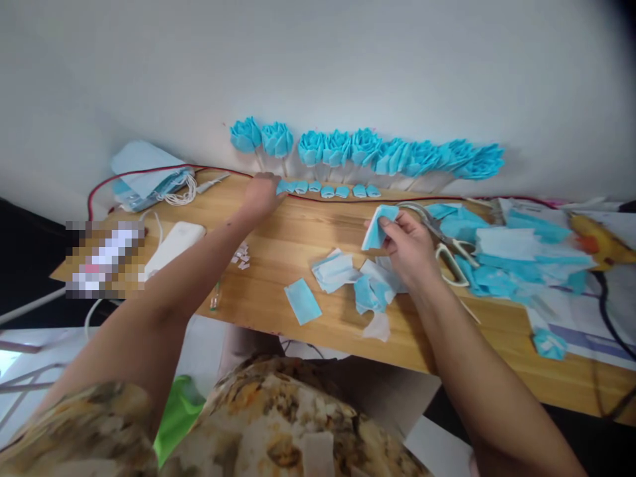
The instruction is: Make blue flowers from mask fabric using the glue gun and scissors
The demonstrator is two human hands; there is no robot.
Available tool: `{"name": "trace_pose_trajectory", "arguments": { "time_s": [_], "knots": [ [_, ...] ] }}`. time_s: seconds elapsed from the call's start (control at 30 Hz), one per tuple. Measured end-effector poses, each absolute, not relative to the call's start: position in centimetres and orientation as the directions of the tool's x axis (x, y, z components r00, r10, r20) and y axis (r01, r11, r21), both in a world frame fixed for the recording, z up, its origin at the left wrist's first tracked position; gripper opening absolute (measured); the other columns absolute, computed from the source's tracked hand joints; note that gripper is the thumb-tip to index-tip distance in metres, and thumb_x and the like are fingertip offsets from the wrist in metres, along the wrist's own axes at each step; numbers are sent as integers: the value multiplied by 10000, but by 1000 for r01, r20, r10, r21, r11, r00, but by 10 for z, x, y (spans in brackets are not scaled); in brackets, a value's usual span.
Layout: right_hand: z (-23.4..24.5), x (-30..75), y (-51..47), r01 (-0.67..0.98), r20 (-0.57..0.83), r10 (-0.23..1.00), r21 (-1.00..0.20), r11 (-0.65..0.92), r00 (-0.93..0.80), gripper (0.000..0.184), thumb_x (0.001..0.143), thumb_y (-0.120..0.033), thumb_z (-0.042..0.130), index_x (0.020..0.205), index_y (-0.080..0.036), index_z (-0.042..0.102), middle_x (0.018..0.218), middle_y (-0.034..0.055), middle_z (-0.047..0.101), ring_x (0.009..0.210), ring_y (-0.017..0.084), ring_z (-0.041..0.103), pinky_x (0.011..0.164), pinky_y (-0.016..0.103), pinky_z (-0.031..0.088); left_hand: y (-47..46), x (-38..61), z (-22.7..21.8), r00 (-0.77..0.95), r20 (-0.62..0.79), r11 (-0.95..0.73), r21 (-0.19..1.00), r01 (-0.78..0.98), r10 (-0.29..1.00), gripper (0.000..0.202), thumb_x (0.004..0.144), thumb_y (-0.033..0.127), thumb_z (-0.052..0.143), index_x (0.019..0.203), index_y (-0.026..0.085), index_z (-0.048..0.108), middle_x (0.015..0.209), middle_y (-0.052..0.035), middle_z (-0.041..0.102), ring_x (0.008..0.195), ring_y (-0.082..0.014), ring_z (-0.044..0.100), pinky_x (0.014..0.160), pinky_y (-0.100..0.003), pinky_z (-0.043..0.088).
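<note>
My right hand [405, 240] is closed on a small stack of blue-and-white cut fabric pieces [380, 225], pinched between thumb and fingers above the table. Farther back, my left hand [263, 192] rests at the left end of a row of small rolled blue petals [328, 191]. Its fingers are curled down and partly hidden, with the leftmost petal right beside the thumb; I cannot make out what they hold. Below my right hand lie loose fabric rectangles, among them a stack [334, 270] and a single blue piece [303, 301].
Several blue fabric roses [365, 147] on stems lean against the wall. Scissors [452, 262], a heap of blue scraps [527, 258] and a yellow glue gun [603, 242] are at right. A white power bank [176, 245], bagged fabric [149, 175] and a red-black cable [223, 170] lie left.
</note>
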State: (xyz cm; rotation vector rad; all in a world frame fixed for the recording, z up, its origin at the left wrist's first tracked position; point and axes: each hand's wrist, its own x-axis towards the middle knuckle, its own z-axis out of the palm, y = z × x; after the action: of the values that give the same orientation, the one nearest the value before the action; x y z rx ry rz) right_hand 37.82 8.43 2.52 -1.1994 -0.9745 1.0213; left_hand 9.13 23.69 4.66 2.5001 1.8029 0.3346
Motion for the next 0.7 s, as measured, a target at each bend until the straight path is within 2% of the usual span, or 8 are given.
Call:
{"name": "trace_pose_trajectory", "arguments": {
  "time_s": [0.1, 0.2, 0.3, 0.37, 0.43, 0.53, 0.63, 0.7],
  "knots": [
    [25, 380, 85, -97, 57, 963, -992, 86, 263, 364, 731, -540, 812, 903, -272, 637, 779, 8, 730, 709, 209, 700, 613, 341, 560, 243, 92, 36, 252, 103, -268, 189, 945, 962, 347, 912, 260, 552, 1158, 80, 717, 1207, -258, 708, 1107, -351, 620, 941, -397, 405],
    [26, 381, 85, -98, 63, 965, -991, 91, 256, 367, 718, -543, 825, 909, -283, 650, 728, -6, 695, 651, 197, 660, 591, 335, 540, 246, 88, 38, 196, 121, -222, 254, 941, 973, 294, 919, 209, 489, 1029, 119, 746, 1091, -218, 741, 1019, -325, 634, 895, -395, 408],
    [28, 381, 83, -46, 87, 969, -994, 100, 232, 349, 738, -555, 812, 907, -287, 665, 651, -31, 618, 571, 168, 578, 545, 315, 501, 239, 84, 49, 88, 241, -192, 454, 870, 967, 249, 913, 213, 497, 864, 150, 732, 944, -141, 744, 943, -275, 634, 862, -366, 426],
    [31, 380, 80, 2, 125, 969, -992, 127, 215, 324, 744, -546, 815, 861, -276, 678, 647, -34, 603, 567, 149, 546, 549, 299, 489, 226, 86, 59, 15, 278, -195, 635, 748, 961, 233, 911, 259, 529, 844, 149, 723, 871, -90, 728, 887, -232, 636, 827, -330, 456],
    [35, 379, 77, 58, 166, 969, -986, 158, 183, 298, 740, -523, 826, 813, -266, 693, 682, -25, 634, 611, 148, 564, 596, 301, 510, 207, 91, 68, 16, 219, -199, 853, 483, 976, 218, 870, 326, 621, 881, 140, 733, 849, -57, 727, 863, -204, 646, 810, -304, 494],
    [48, 372, 75, 118, 217, 974, -971, 208, 68, 220, 782, -466, 802, 821, -261, 732, 884, 14, 740, 797, 188, 669, 717, 333, 561, 176, 105, 77, 201, 65, -94, 986, 137, 977, 311, 752, 404, 763, 892, 128, 747, 839, -59, 743, 843, -200, 676, 773, -298, 549],
    [68, 361, 76, 190, 286, 956, -937, 293, -63, 126, 821, -379, 764, 818, -254, 749, 1238, 37, 736, 1118, 243, 686, 791, 336, 572, 154, 121, 83, 322, 32, -69, 992, 105, 946, 338, 706, 424, 808, 854, 123, 766, 813, -63, 744, 770, -179, 666, 698, -271, 543],
    [81, 353, 80, 260, 317, 941, -905, 337, -118, 94, 817, -335, 757, 801, -243, 748, 1352, 32, 693, 1232, 265, 648, 796, 329, 571, 145, 131, 86, 362, 54, -112, 984, 140, 930, 281, 721, 391, 793, 826, 131, 775, 768, -40, 726, 711, -152, 634, 659, -251, 517]
  ]
}}
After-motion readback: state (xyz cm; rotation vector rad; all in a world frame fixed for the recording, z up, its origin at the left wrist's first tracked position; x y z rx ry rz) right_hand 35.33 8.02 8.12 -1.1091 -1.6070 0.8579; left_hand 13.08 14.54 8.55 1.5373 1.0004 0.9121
